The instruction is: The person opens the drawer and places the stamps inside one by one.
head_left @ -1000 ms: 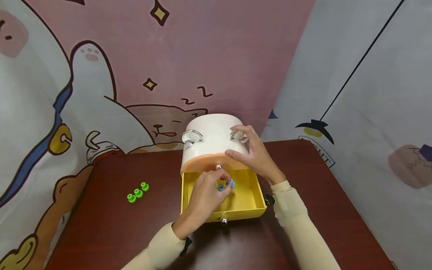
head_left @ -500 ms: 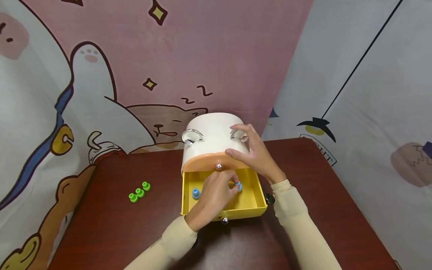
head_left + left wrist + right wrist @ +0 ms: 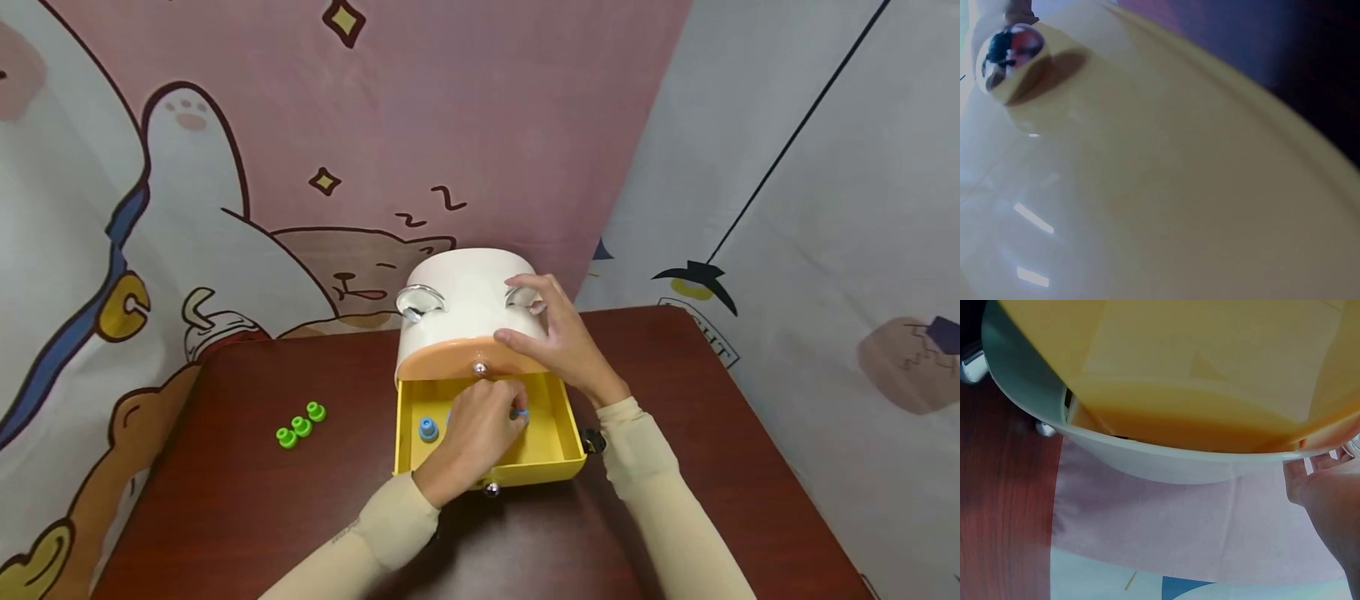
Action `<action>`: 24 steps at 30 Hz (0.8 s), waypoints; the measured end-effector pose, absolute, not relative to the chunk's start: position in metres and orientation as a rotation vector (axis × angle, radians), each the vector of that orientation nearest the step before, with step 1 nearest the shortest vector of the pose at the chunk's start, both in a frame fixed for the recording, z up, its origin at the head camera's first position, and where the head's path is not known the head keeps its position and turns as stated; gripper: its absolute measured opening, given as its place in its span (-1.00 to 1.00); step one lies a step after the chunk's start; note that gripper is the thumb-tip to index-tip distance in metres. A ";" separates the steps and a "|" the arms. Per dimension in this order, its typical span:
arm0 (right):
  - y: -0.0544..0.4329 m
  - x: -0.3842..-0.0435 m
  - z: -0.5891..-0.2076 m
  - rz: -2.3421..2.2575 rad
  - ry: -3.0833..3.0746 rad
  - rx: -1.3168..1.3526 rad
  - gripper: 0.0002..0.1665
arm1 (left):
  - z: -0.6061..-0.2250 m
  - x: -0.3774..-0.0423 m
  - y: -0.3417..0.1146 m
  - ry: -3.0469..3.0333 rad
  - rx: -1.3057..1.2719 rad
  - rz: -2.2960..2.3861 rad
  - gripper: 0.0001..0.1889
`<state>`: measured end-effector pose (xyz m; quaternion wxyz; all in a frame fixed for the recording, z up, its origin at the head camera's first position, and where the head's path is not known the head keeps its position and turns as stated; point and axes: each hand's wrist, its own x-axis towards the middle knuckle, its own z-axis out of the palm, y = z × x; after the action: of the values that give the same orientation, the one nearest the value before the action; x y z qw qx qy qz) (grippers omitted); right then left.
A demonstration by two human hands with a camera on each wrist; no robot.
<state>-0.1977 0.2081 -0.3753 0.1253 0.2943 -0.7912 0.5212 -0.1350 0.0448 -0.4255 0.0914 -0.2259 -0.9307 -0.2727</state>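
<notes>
Pinching a blue stepped peg (image 3: 524,416) between thumb and forefinger, as far as the head view shows, the left hand (image 3: 480,419) reaches into the pulled-out yellow drawer (image 3: 553,435); its other fingers are mostly hidden. The held peg is right of the drawer's middle, short of the right edge. A second blue peg (image 3: 428,430) stands upright near the drawer's left edge, and a sliver of blue shows beside the left hand. The drawer's near edge bears a silver ball knob (image 3: 491,489). Above it, the right hand (image 3: 557,335) rests on the white cabinet (image 3: 465,279), thumb and forefinger spread well apart, thumb at the top edge of the orange drawer front (image 3: 442,361). The cabinet stands by the table's far edge; toward the left edge of the table (image 3: 675,500), three green stepped pegs (image 3: 302,427) form a slanting row.
</notes>
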 end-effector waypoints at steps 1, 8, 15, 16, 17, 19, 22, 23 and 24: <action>0.207 -0.197 -0.375 1.523 -2.304 0.854 -0.25 | -0.426 -0.135 0.044 -2.764 -0.675 -0.801 -0.74; 0.206 -0.197 -0.374 1.523 -2.303 0.842 -0.26 | -0.420 -0.133 0.040 -2.766 -0.662 -0.800 -0.83; 0.217 -0.226 -0.412 1.477 -2.285 0.860 -0.20 | -0.405 -0.110 0.027 -2.649 -0.591 -1.002 -0.84; 0.217 -0.226 -0.412 1.475 -2.286 0.863 -0.21 | -0.406 -0.106 0.024 -2.579 -0.607 -1.057 -0.84; 0.216 -0.225 -0.412 1.475 -2.292 0.866 -0.20 | -0.408 -0.100 0.021 -2.499 -0.622 -1.114 -0.84; 0.216 -0.225 -0.412 1.473 -2.304 0.874 -0.20 | -0.412 -0.090 0.013 -2.307 -0.664 -1.216 -0.82; 0.216 -0.224 -0.411 1.477 -2.316 0.868 -0.20 | -0.419 -0.076 0.002 -2.061 -0.738 -1.320 -0.76; 0.217 -0.223 -0.410 1.479 -2.323 0.859 -0.20 | -0.421 -0.072 -0.001 -2.003 -0.753 -1.338 -0.74; 0.217 -0.222 -0.410 1.483 -2.326 0.847 -0.20 | -0.424 -0.068 -0.004 -1.962 -0.760 -1.345 -0.74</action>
<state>-0.2221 0.2174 -0.4102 0.1278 0.2913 -0.7994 0.5097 -0.0678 -0.0040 -0.4244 0.3165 -0.2888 -0.7452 -0.5110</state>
